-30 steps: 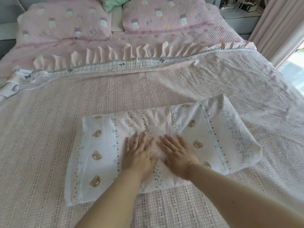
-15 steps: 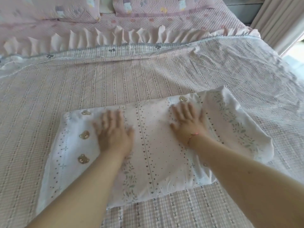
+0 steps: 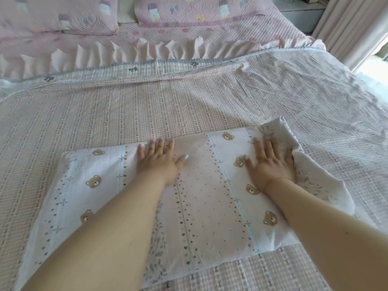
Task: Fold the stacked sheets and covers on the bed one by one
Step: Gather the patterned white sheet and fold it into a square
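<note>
cover: folded bear-print cover (image 3: 201,198) lay flat mid-bed, white and pink stripes, hearts, right end bunched up
left hand: your left hand (image 3: 157,160) pressed flat on the cover near its far edge, fingers spread
right hand: your right hand (image 3: 270,162) flat, fingers straight, against the bunched end; thin bracelet (image 3: 277,178) on the wrist
change: you had slid both hands wider apart and further up the cover than 0.5 s before
surface: pink checked bedspread (image 3: 189,106) under the cover, ruffled edge (image 3: 147,51) beyond
room: two pink pillows (image 3: 199,9) at the head, curtain (image 3: 352,28) at right
</note>
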`<state>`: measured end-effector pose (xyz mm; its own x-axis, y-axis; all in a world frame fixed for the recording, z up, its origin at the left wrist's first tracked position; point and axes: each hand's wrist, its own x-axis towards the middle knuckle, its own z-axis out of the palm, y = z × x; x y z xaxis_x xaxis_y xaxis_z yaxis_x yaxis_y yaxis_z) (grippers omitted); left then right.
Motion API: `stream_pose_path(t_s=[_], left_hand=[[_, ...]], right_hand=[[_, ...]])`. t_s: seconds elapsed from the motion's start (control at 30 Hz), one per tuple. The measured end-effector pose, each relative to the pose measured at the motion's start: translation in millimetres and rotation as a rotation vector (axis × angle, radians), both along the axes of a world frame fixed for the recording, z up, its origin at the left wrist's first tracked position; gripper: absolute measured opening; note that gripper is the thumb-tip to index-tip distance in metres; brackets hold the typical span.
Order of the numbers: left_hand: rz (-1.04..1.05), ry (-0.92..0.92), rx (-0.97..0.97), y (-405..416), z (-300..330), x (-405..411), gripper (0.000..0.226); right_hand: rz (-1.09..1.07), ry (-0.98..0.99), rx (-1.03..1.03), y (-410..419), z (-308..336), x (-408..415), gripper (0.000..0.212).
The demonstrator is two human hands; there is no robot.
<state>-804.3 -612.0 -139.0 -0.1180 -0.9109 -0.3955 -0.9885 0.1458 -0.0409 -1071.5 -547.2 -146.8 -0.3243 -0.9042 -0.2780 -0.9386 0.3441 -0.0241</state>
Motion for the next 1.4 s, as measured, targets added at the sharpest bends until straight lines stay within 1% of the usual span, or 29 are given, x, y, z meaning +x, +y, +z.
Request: stream_pose_path(t_s=[0.07, 0.13, 0.2, 0.27, 0.3, 0.33, 0.4, 0.43, 0.47, 0.5, 0.53, 0.57, 0.6, 0.63, 0.67, 0.77, 0.83, 0.87, 0.9, 0.93, 1.0, 1.07, 1.13, 1.2, 1.23, 1.27, 1.3, 1.37, 1.4], left_hand=[[0.025, -0.026, 0.042, -9.9, 3.4, -6.7, 0.08], [0.032, -0.04, 0.077, -14.1, 7.9, -12.8, 0.087], [0.008, -0.051, 0.064, -16.4, 15.9, -17.0, 0.098], [-0.01, -0.042, 0.063, -18.0, 27.9, -20.0, 0.104], [-0.002, -0.017, 0.075, -17.7, 33.7, -21.2, 0.1], [0.019, 0.025, 0.095, -17.6, 36.8, -20.6, 0.092], [0.087, 0.158, 0.178, -12.3, 45.2, -20.1, 0.074], [0.135, 0.238, 0.235, -8.9, 49.7, -20.1, 0.07], [0.192, 0.305, 0.305, -5.3, 55.1, -19.4, 0.072], [0.241, 0.368, 0.38, -0.6, 61.8, -19.0, 0.076], [0.272, 0.421, 0.448, 4.2, 68.6, -18.7, 0.082], [0.296, 0.47, 0.509, 7.9, 74.9, -16.8, 0.085], [0.318, 0.513, 0.569, 12.8, 83.8, -13.1, 0.085], [0.343, 0.563, 0.624, 16.4, 89.0, -9.9, 0.083], [0.375, 0.612, 0.675, 21.8, 101.4, -4.9, 0.079], [0.505, 0.769, 0.791, 35.0, 125.6, 9.2, 0.056], [0.575, 0.874, 0.809, 44.1, 147.3, 20.0, 0.046], [0.587, 0.95, 0.817, 48.5, 158.5, 25.2, 0.044], [0.592, 1.036, 0.823, 52.4, 168.4, 31.2, 0.047], [0.589, 1.127, 0.829, 57.4, 178.7, 37.7, 0.056], [0.582, 1.315, 0.817, 66.2, 196.7, 51.4, 0.069], [0.542, 1.485, 0.803, 76.3, 214.4, 65.5, 0.07], [0.499, 1.601, 0.801, 87.2, 234.8, 75.5, 0.071], [0.522, 1.678, 0.781, 94.7, 247.0, 82.2, 0.073], [0.543, 1.686, 0.755, 97.7, 253.1, 83.3, 0.074], [0.563, 1.674, 0.704, 99.6, 257.7, 83.1, 0.072], [0.575, 1.658, 0.614, 99.7, 264.0, 80.8, 0.063], [0.602, 1.658, 0.289, 92.5, 277.7, 71.3, 0.035], [0.58, 1.676, 0.145, 86.3, 288.8, 65.3, 0.03]], right_hand=[[-0.058, -0.031, 0.017, 16.9, -0.1, 23.6, 0.076], [-0.035, -0.028, 0.023, 43.7, 0.0, 52.4, 0.076], [-0.008, -0.081, 0.016, 75.2, -0.1, 81.5, 0.076], [-0.023, -0.149, -0.094, 110.1, -4.9, 110.2, 0.076], [-0.088, -0.188, -0.205, 128.2, -5.7, 124.4, 0.079], [-0.214, -0.256, -0.341, 144.3, -5.2, 139.2, 0.078], [-0.595, -0.444, -0.593, 170.0, -0.6, 162.1, 0.068], [-0.832, -0.592, -0.668, 177.2, 6.0, 168.3, 0.064], [-1.1, -0.818, -0.66, 178.6, 13.2, 171.5, 0.063], [-1.328, -1.083, -0.613, 178.2, 20.9, 172.3, 0.061], [-1.455, -1.31, -0.522, 177.7, 23.2, 170.3, 0.059], [-1.518, -1.496, -0.448, 174.9, 24.4, 167.6, 0.053], [-1.549, -1.615, -0.39, 172.3, 29.0, 165.4, 0.044], [-1.535, -1.727, -0.36, 168.3, 34.4, 162.5, 0.036], [-1.491, -1.797, -0.353, 166.6, 45.1, 157.7, 0.031], [-1.311, -1.859, -0.449, 164.8, 73.8, 134.6, 0.025], [-1.164, -1.877, -0.529, 168.3, 96.1, 116.2, 0.023], [-1.071, -1.907, -0.547, 168.9, 108.2, 106.3, 0.025], [-0.985, -1.935, -0.536, 168.4, 120.3, 97.3, 0.031], [-0.926, -1.94, -0.523, 166.7, 132.3, 87.3, 0.034], [-0.853, -1.864, -0.512, 156.7, 159.0, 66.8, 0.031], [-0.792, -1.709, -0.546, 139.7, 185.9, 49.3, 0.03], [-0.681, -1.587, -0.586, 120.8, 214.7, 36.4, 0.03], [-0.508, -1.497, -0.574, 101.4, 240.7, 30.1, 0.025], [-0.404, -1.498, -0.526, 92.6, 253.9, 30.0, 0.018], [-0.319, -1.526, -0.47, 84.2, 264.6, 30.7, 0.017], [-0.262, -1.557, -0.436, 75.6, 274.9, 30.9, 0.023], [-0.235, -1.565, -0.478, 56.9, 289.1, 30.2, 0.031], [-0.229, -1.558, -0.521, 48.1, 297.2, 29.4, 0.034]])
